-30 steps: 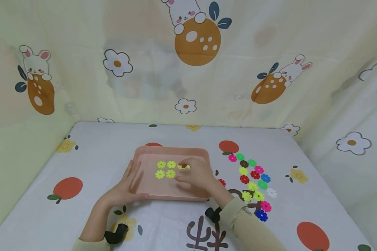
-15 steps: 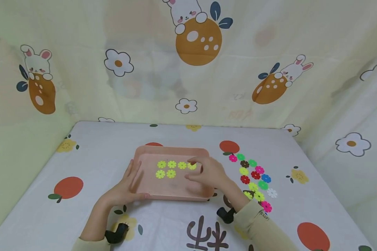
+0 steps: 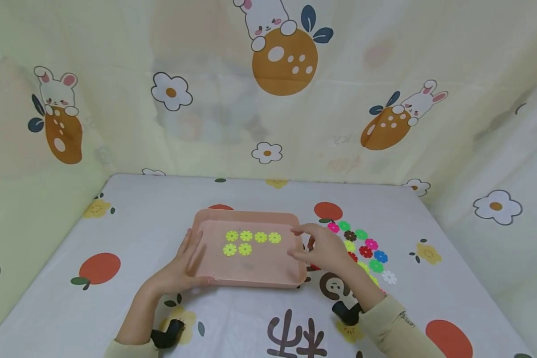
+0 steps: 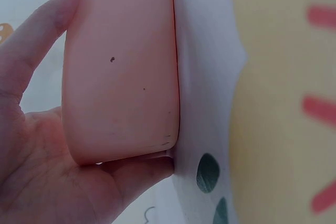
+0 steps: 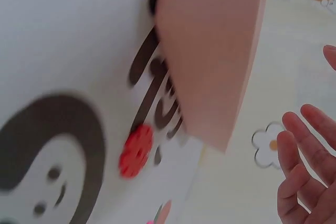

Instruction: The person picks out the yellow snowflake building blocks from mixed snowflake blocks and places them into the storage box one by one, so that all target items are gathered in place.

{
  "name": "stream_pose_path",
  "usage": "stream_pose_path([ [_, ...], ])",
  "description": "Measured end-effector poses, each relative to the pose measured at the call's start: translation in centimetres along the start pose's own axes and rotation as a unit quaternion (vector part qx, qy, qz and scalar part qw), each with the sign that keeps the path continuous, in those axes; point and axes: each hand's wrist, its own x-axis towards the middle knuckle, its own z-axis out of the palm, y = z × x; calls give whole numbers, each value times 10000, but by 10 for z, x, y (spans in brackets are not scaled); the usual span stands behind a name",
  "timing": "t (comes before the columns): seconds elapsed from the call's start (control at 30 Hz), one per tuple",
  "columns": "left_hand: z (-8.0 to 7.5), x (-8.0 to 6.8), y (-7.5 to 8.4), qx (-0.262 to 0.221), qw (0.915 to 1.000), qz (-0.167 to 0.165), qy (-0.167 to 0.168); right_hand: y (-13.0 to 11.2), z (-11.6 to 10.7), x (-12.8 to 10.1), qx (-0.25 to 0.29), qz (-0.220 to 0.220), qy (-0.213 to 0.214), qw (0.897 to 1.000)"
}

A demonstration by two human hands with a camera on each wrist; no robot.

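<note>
A pink tray [image 3: 255,273] lies on the table, with several yellow-green flower-shaped plastic discs [image 3: 245,236] flat in two rows inside it. The far row is longer; the near row has two. My left hand [image 3: 176,273] holds the tray's near left corner, thumb along the front wall and fingers over the left rim; in the left wrist view the thumb presses the pink wall [image 4: 121,66]. Above the tray's right rim hovers my right hand [image 3: 324,248], fingers loosely bent and apart, with nothing between them. Its spread fingers also show in the right wrist view.
Right of the tray lies a loose group of discs, including blue [image 3: 381,256], white [image 3: 389,277] and dark red [image 3: 365,252] ones, partly covered by my right arm. A red disc [image 5: 136,150] lies close beside the tray. Patterned curtains [image 3: 206,129] stand behind the table.
My right hand has let go of a yellow disc at the far row's right end and moved right to the tray's rim. My left hand stays on the tray.
</note>
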Motion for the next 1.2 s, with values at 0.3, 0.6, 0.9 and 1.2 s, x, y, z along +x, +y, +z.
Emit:
stream_pose_path([
  [0.3,1,1,-2,-48,10000,-17,-1,30,-22,-9,-191,-351,426,9983],
  [0.6,1,1,-1,-39,10000,-6,16,54,-40,-19,-293,-70,506,9983],
  [0.9,1,1,-1,3,10000,-77,38,81,-45,-22,-672,105,450,9967],
  [1.2,2,2,-1,22,10000,-33,29,107,-44,-21,-657,405,226,9968],
])
